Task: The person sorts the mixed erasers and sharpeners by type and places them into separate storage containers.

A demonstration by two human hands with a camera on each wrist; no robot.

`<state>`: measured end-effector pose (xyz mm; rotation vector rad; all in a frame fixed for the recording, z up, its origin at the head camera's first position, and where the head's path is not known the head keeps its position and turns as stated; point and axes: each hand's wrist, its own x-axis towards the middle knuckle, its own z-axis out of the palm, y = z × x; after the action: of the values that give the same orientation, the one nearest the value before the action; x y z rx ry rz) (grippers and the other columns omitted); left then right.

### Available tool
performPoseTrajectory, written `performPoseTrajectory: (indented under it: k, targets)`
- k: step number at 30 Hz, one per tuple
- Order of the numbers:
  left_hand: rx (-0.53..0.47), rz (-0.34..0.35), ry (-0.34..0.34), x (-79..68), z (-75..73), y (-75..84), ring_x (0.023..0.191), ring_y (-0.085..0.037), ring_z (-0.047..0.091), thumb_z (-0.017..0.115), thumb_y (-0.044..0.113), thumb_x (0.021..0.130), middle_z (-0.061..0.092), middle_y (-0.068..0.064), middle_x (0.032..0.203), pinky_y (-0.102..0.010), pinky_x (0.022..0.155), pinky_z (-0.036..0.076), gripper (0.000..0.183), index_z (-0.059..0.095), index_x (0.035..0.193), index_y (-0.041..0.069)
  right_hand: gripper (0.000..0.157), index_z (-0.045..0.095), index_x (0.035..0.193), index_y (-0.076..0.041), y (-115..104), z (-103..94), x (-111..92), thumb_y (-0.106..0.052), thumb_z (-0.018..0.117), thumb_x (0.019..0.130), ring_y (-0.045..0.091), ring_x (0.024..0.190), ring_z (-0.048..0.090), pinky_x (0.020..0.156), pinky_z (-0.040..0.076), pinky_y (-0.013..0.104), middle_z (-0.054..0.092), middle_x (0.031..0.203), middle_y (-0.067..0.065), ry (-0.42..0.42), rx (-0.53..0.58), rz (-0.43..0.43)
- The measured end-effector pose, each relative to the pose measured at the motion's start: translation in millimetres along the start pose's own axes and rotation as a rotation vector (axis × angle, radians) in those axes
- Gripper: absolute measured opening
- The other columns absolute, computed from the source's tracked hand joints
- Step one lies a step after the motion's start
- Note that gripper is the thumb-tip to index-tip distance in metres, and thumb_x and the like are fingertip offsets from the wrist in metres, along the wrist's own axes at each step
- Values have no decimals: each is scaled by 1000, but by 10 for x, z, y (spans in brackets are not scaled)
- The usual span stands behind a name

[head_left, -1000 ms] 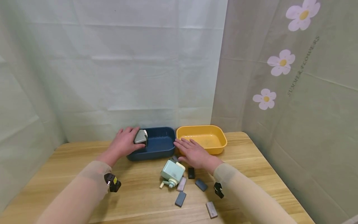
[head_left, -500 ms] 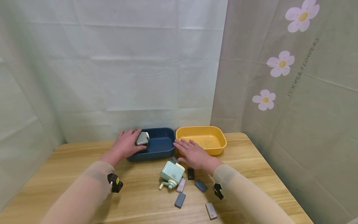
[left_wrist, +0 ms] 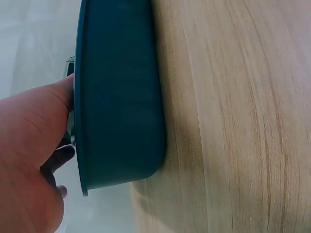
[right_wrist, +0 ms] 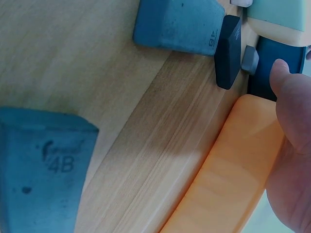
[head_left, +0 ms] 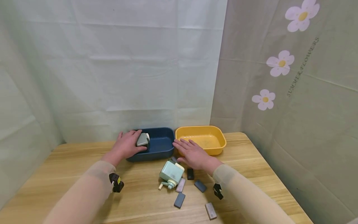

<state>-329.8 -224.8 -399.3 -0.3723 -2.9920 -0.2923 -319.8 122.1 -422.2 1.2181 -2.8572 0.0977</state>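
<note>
My left hand [head_left: 127, 144] grips a grey pencil sharpener [head_left: 143, 139] with a white end, inside the left part of the dark blue bin [head_left: 151, 156]. The left wrist view shows the thumb side of that hand [left_wrist: 29, 126] at the rim of the bin [left_wrist: 116, 97], which hides most of the sharpener. My right hand [head_left: 194, 154] has its fingers extended over the near left corner of the yellow bin [head_left: 219, 151], with the fingertips by the gap between the two bins. Below it on the table lies a mint crank pencil sharpener [head_left: 172, 172].
Several erasers lie around the mint sharpener: a black one [head_left: 190, 174], a dark blue one [head_left: 200, 186], a lilac one [head_left: 180, 185], a blue-grey one [head_left: 179, 200] and a grey one [head_left: 211, 211]. A blue eraser [right_wrist: 48, 170] reads 4B. Curtains stand behind the wooden table [head_left: 139, 202].
My left hand has shifted slightly right and lower with the grey pencil sharpener inside the blue bin. The right hand has stayed nearly in place.
</note>
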Motion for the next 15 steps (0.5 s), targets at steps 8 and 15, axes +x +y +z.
performPoseTrajectory:
  k: [8, 15]
  targets:
    - [-50, -8, 18, -27, -50, 22, 159, -55, 29, 80, 51, 101, 41, -31, 168, -85, 121, 13, 94, 39, 169, 0, 75, 27, 177, -16, 5, 4, 2, -45, 57, 116, 28, 168, 22, 135, 17, 52, 25, 183, 5, -2, -23, -9]
    - [-30, -8, 19, -46, -98, 75, 160, -56, 27, 76, 51, 104, 37, -31, 171, -85, 121, 14, 92, 38, 169, -2, 76, 25, 178, -16, 8, 18, -5, -47, 56, 116, 27, 169, 19, 136, 14, 50, 22, 184, 3, -9, -20, -8]
